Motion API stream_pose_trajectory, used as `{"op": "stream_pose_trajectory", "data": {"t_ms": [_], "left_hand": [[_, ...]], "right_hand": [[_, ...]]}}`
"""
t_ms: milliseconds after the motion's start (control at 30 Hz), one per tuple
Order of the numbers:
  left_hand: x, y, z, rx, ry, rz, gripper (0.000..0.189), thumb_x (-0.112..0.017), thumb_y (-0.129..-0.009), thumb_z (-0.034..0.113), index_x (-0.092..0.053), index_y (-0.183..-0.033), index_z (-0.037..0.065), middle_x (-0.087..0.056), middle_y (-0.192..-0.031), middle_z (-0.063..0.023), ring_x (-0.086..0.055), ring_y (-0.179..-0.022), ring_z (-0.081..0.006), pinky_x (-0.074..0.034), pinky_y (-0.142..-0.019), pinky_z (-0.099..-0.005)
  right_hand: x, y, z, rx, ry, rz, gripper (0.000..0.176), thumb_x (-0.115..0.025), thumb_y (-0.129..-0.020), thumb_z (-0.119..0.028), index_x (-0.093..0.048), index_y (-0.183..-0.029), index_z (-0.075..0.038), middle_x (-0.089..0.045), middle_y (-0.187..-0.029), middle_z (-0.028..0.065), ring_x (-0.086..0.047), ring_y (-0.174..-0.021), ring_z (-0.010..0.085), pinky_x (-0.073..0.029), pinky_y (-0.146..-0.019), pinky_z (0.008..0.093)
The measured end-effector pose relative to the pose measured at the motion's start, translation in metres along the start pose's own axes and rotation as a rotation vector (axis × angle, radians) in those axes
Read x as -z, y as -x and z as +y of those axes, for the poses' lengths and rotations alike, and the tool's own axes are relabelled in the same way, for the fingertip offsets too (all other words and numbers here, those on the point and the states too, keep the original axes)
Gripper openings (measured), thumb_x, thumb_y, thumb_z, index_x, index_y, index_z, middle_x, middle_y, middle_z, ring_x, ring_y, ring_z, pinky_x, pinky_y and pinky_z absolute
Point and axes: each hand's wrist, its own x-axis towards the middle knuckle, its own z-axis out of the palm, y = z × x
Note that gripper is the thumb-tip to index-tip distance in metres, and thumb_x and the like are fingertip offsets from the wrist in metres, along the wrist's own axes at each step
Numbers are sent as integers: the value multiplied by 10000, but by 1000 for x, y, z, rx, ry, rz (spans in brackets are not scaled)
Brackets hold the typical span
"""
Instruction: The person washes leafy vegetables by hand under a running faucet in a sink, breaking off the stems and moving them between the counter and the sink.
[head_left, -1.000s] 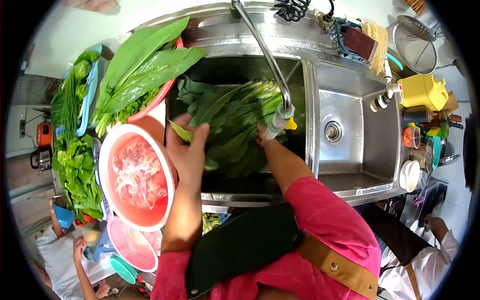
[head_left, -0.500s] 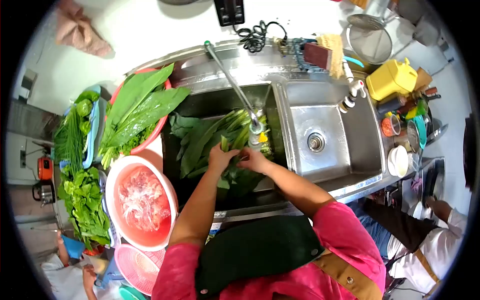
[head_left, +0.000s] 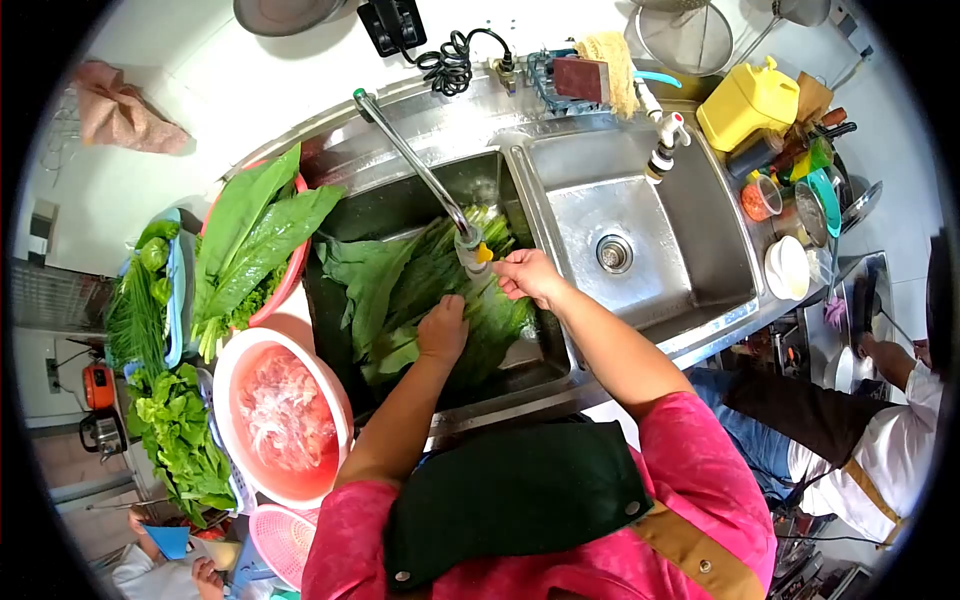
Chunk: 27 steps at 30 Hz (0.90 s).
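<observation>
Large leafy greens point(head_left: 375, 290) fill the left basin point(head_left: 345, 215) of the sink, their pale stems pointing toward the back. My left hand point(head_left: 443, 328) is closed among the leaves, apparently gripping one, though its fingertips are hidden. Just right of the tap's spout, my right hand point(head_left: 530, 278) pinches the stem end of a leaf that hangs down to the front right. The metal tap point(head_left: 412, 155), with a yellow lever on its spout, reaches over the greens between my hands.
The right basin point(head_left: 640, 230) has a drain. At left stand a pink tub point(head_left: 225, 400) of soaking meat-like pieces, a red bowl point(head_left: 292, 275) of greens and a blue basket point(head_left: 176, 300). A yellow jug point(head_left: 745, 105) stands back right; a co-worker's sleeve point(head_left: 925, 410) shows at right.
My hands, close together before, are now apart: the right has moved up beside the spout, the left stays lower among the leaves. The leaves have spread, and the view has shifted somewhat.
</observation>
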Motion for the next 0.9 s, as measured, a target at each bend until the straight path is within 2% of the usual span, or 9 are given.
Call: {"op": "stream_pose_trajectory", "data": {"t_ms": [133, 233, 300, 333, 467, 533, 600, 667, 900], "left_hand": [[3, 22, 2, -222, 168, 42, 331, -665, -664, 157, -504, -944, 84, -540, -952, -105, -556, -804, -267, -458, -623, -347], [6, 30, 10, -56, 371, -401, 304, -656, -692, 186, -541, -945, 64, -576, -917, -130, -572, -797, -258, -459, -633, -326], [-7, 16, 5, 218, 532, -155, 294, -646, -710, 216, -569, -939, 48, -600, -807, -142, -587, -720, -259, -454, -609, -317], [-18, 9, 1, -7, 656, 122, 282, -631, -718, 221, -583, -938, 53, -604, -757, -143, -592, -662, -259, -452, -582, -320], [3, -5, 7, 98, 467, -160, 288, -642, -695, 181, -590, -932, 26, -607, -726, -120, -577, -599, -193, -444, -578, -309], [-7, -3, 2, 51, 472, -74, 290, -643, -697, 184, -590, -929, 19, -608, -718, -112, -567, -592, -171, -440, -575, -304], [-8, 0, 0, 6, 481, 4, 292, -644, -699, 187, -591, -927, 12, -608, -710, -104, -557, -584, -149, -436, -571, -300], [5, -2, -5, 322, 713, -129, 251, -620, -733, 165, -590, -917, -4, -612, -704, -95, -555, -586, -126, -432, -558, -278], [18, 11, -22, 395, 949, 337, 195, -561, -796, 110, -580, -918, -41, -602, -697, -64, -569, -575, -113, -439, -507, -228]], "right_hand": [[13, -7, -7, 185, 89, 134, 159, -552, -751, -158, -520, -631, -58, -495, -531, 17, -453, -428, 91, -389, -375, 228], [24, -12, -5, 308, 357, 87, 182, -532, -736, -167, -515, -618, -29, -474, -513, 32, -446, -425, 107, -383, -375, 254], [11, -1, -15, 40, 416, -82, 174, -514, -736, -170, -538, -670, -11, -503, -545, 57, -475, -452, 127, -407, -388, 260], [3, -3, -11, -25, 461, -98, 188, -504, -736, -175, -541, -710, 7, -523, -580, 75, -492, -469, 140, -429, -402, 264], [-16, -11, -13, -146, 562, -199, 220, -517, -734, -202, -546, -742, 16, -527, -594, 87, -463, -427, 134, -411, -377, 247], [-15, -22, -18, -259, 742, -330, 206, -516, -745, -201, -561, -758, 0, -525, -600, 80, -427, -397, 121, -351, -340, 227], [-15, -45, 3, -375, 347, -369, 144, -550, -767, -195, -537, -773, -52, -502, -594, 33, -392, -390, 97, -291, -326, 226], [-19, -43, 8, -435, -186, -479, 103, -559, -797, -194, -506, -804, -106, -498, -644, -10, -452, -511, 78, -328, -392, 199], [-67, -36, 42, -170, -538, -505, 94, -545, -817, -207, -482, -817, -137, -515, -667, -23, -491, -579, 67, -373, -461, 171]]}}
